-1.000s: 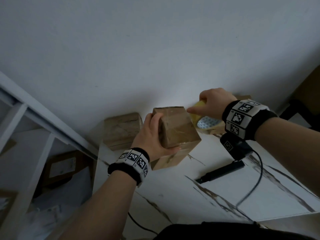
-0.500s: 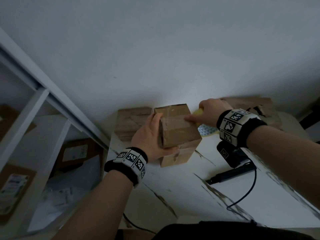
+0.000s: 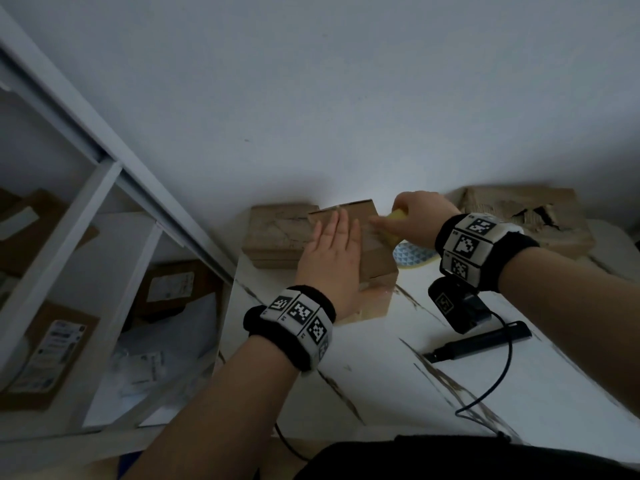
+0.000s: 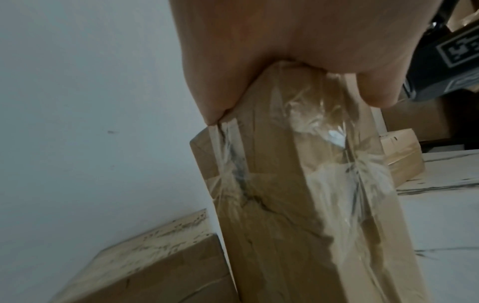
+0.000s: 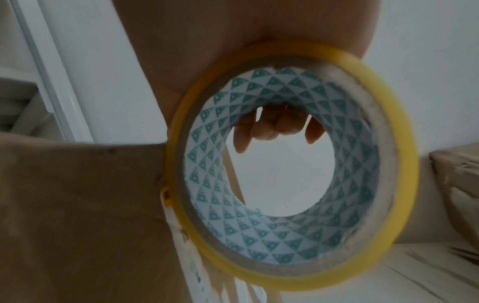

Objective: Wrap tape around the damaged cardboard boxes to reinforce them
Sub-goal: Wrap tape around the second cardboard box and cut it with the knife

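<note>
Left hand (image 3: 330, 258) flat against the near left face of a small brown cardboard box (image 3: 372, 251), fingers straight and together, pressing and curled round nothing. Seen from the left wrist, palm (image 4: 298, 37) down on the box's top corner, wrinkled clear tape (image 4: 334, 184) already running along its side. Right hand (image 3: 417, 218) curled round a yellow-edged roll of clear packing tape (image 3: 398, 225), forefinger stretched onto the box's upper right edge. From the right wrist, roll (image 5: 293, 164) pressed edge-on against the cardboard, blue-and-white triangle print lining its core, fingertips (image 5: 269, 131) visible through the hole.

Box standing on a white marble-patterned tabletop (image 3: 519, 393), close to a pale wall (image 3: 311, 98), its lower part hidden by the left wrist. Just behind and left of it, touching or nearly so, a second flat taped cardboard box (image 3: 273, 233). Well off to the right, against the wall, a torn and crumpled cardboard box (image 3: 526, 216). Nearer on the tabletop, a black pen-like tool (image 3: 481, 342) lying flat, beside a thin black cable (image 3: 498, 379). Beyond the table's left edge, a white shelf frame (image 3: 104, 188) with labelled brown parcels (image 3: 52, 348) below.
</note>
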`<state>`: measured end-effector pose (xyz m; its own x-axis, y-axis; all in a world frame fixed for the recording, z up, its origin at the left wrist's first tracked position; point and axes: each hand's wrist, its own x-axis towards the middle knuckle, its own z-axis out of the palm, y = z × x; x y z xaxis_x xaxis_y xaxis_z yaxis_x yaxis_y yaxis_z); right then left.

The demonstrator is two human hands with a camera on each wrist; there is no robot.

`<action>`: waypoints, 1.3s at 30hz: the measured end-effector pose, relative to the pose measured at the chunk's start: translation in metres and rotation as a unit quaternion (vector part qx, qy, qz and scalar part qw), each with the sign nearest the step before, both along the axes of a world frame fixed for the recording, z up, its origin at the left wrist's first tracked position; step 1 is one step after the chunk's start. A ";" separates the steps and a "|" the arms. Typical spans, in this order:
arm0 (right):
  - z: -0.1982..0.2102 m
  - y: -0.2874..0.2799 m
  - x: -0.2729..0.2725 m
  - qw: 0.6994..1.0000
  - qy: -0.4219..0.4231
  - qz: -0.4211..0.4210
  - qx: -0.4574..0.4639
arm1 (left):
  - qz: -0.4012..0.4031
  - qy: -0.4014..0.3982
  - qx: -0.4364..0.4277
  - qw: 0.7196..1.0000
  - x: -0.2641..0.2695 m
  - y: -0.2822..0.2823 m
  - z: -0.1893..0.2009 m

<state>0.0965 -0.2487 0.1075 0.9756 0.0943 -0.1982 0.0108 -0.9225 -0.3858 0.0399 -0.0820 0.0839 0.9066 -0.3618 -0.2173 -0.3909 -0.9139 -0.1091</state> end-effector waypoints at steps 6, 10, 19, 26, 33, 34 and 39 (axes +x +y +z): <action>-0.004 -0.012 -0.005 0.986 -0.009 -0.077 0.149 | 0.010 0.011 -0.022 1.000 -0.004 0.003 0.005; -0.008 -0.014 -0.009 0.979 -0.001 -0.089 0.183 | 0.027 0.004 -0.022 0.999 -0.006 -0.002 0.004; 0.013 -0.004 -0.012 0.991 -0.078 -0.068 0.084 | 0.039 0.012 -0.025 0.999 -0.007 -0.004 0.006; 0.040 0.010 -0.012 0.980 -0.196 0.018 -0.008 | 0.045 -0.009 -0.049 0.998 -0.010 -0.002 0.003; 0.047 0.016 -0.010 0.989 -0.127 -0.046 0.051 | 0.047 -0.002 -0.068 0.997 -0.009 -0.002 0.002; 0.048 0.016 -0.009 0.990 -0.121 -0.052 0.054 | 0.047 0.000 -0.073 0.996 -0.008 -0.001 0.001; 0.057 0.024 -0.011 0.984 -0.121 -0.078 0.104 | 0.052 -0.001 -0.105 0.993 -0.006 -0.002 0.001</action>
<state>0.0855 -0.2245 0.1645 0.9976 -0.0467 0.0504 -0.0097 -0.8215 -0.5701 0.0334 -0.0844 0.0853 0.9417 -0.3037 -0.1446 -0.2936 -0.9519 0.0871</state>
